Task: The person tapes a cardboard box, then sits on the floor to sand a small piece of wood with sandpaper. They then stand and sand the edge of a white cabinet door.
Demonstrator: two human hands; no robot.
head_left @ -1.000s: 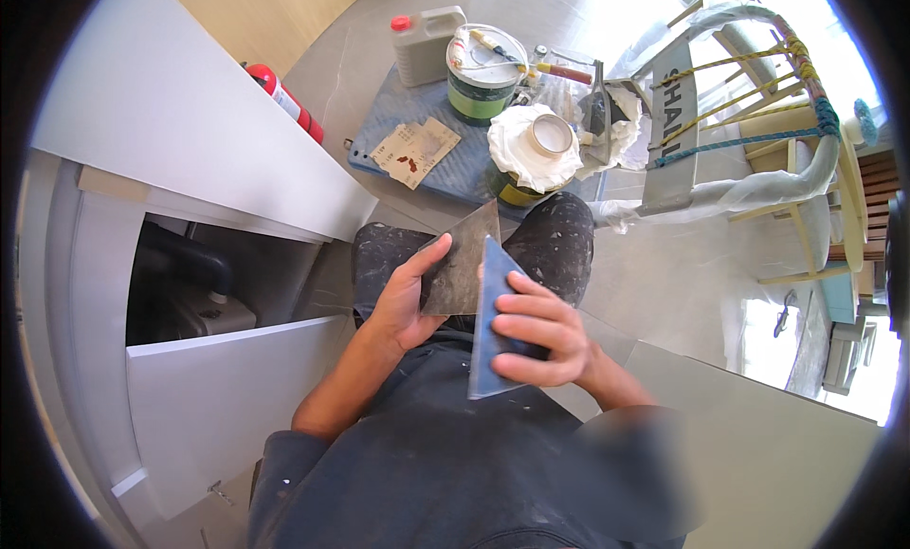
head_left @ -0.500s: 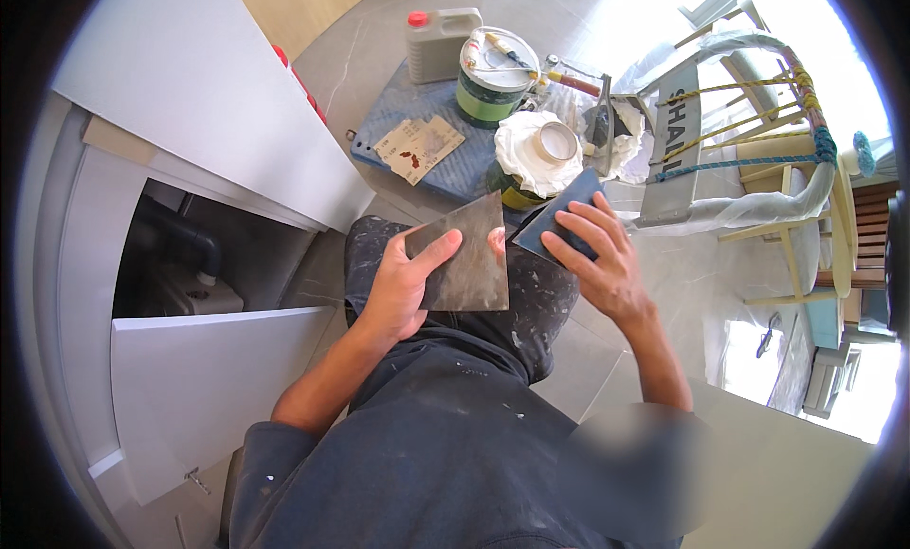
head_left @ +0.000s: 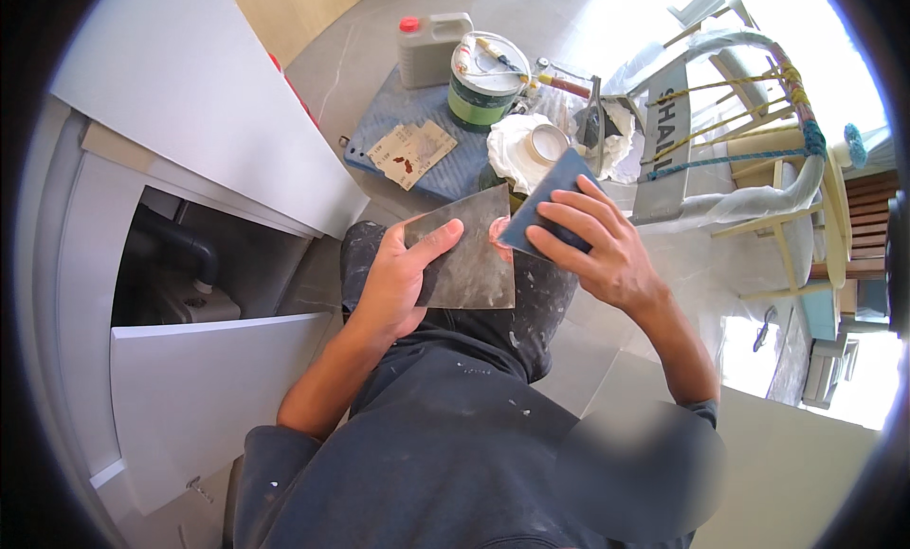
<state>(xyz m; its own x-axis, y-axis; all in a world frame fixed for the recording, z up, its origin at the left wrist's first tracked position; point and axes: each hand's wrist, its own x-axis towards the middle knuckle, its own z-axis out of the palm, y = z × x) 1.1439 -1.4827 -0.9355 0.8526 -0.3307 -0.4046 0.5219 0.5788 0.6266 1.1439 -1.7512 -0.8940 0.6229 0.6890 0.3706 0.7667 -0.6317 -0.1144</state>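
Left hand: in the head view, my thumb and fingers clamp the grey plate.
Right hand: my slightly parted fingers grip the blue plate.
Pink paste: between my hands, at the grey plate's edge, by the blue plate's corner.

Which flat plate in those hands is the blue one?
The flat blue plate in the right hand; the smudged grey plate in the left hand isn't blue.

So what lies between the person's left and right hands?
In the head view, between left hand and right hand: the gray plate, a pinkish patch at its right edge, then the blue plate.
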